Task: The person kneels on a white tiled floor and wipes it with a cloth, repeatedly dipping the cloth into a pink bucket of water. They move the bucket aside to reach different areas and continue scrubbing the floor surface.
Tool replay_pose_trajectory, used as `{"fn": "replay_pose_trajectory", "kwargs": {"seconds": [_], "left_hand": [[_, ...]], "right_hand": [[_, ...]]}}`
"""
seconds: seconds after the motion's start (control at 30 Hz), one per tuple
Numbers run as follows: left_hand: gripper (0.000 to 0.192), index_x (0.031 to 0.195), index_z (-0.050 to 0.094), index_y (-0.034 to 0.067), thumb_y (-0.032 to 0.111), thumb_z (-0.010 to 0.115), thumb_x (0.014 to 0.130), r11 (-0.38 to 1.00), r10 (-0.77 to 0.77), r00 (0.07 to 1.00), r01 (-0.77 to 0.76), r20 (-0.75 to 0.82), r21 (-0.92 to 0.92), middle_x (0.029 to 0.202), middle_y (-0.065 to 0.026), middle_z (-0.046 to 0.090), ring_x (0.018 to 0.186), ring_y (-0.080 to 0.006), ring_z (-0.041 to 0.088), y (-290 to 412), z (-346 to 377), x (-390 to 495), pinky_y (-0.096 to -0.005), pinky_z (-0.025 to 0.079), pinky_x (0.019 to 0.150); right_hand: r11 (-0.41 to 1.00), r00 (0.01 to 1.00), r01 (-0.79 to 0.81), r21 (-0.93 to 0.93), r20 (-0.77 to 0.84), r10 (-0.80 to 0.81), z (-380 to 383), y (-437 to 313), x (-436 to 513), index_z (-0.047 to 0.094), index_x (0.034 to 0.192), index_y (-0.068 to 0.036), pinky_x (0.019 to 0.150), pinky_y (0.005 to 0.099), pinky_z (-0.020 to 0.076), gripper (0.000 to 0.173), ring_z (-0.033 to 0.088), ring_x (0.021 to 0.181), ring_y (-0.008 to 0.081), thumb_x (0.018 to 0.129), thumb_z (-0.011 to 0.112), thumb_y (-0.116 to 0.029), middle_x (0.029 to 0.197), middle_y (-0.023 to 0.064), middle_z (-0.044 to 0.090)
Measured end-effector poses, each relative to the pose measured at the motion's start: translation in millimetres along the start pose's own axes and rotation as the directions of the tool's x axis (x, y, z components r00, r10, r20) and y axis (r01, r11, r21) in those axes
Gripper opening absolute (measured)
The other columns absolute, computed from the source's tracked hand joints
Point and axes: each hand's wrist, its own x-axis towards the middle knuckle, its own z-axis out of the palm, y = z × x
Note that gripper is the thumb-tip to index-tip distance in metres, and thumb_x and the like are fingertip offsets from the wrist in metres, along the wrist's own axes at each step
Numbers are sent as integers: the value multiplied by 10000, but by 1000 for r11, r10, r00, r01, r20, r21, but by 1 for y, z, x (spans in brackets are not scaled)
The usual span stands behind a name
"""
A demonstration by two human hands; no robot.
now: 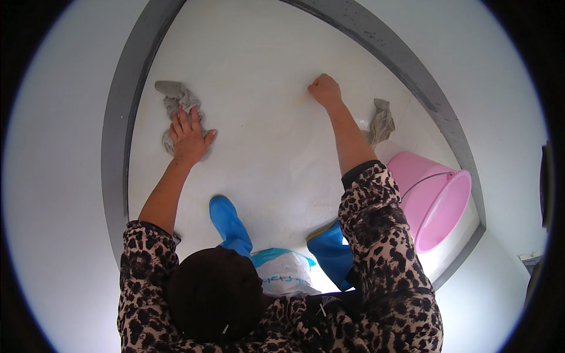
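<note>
My left hand (190,139) lies flat with spread fingers on a crumpled grey cloth (175,90) on the pale floor, at the left. Closed into a fist, my right hand (325,90) rests on or just above the floor, right of the middle; whether anything small is inside it cannot be told. A second grey cloth (381,122) lies crumpled on the floor to the right of my right forearm. Leopard-print sleeves cover both upper arms, and the forearms are bare.
A pink bucket (421,189) with a wire handle lies tipped on its side at the right. Blue rubber boots (227,218) and a white and turquoise bag (287,271) are near my body. A grey baseboard (115,132) runs along the walls.
</note>
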Motion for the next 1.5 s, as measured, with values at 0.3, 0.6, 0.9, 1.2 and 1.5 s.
{"fn": "replay_pose_trajectory", "kwargs": {"seconds": [0.3,0.6,0.9,1.2,1.5], "left_hand": [[916,1540,135,43,573,544,914,997,67,990,-71,-124,-26,1551,-294,93,1421,-496,97,-14,9,12,-650,160,1103],[885,1529,192,62,563,565,902,992,73,979,-90,-189,-84,1567,-276,89,1434,-479,88,2,2,37,-636,160,1114],[874,1523,211,48,525,593,897,999,20,987,-25,-160,-34,1554,-283,132,1435,-480,101,1,-29,-9,-623,157,1125],[877,1507,208,5,499,602,899,996,45,991,-55,-127,-77,1548,-299,118,1435,-483,88,32,-75,20,-623,146,1130],[897,1526,141,7,509,570,920,992,78,994,-85,-76,-92,1546,-321,88,1444,-480,53,48,-103,35,-624,120,1136]], "right_hand": [[935,953,298,-192,108,-282,64,-6,-103,513,1073,-37,901,406,491,461,532,1068,324,732,777,-199,1097,154,528],[953,960,273,-130,101,-262,44,4,-82,521,1154,-27,962,403,473,409,497,1155,329,812,704,-156,1159,169,539],[945,737,-78,-317,-656,-159,-40,127,-98,448,1415,-76,1059,539,339,582,393,1301,419,902,637,-276,1427,252,420],[651,684,636,-415,-89,-724,3,-80,-55,430,1449,-49,1196,394,248,505,258,1464,263,944,429,-65,1571,63,319],[736,813,280,-616,-255,-523,-129,-120,98,292,1511,-42,1214,405,178,584,209,1478,296,937,397,-64,1611,97,210]]}}
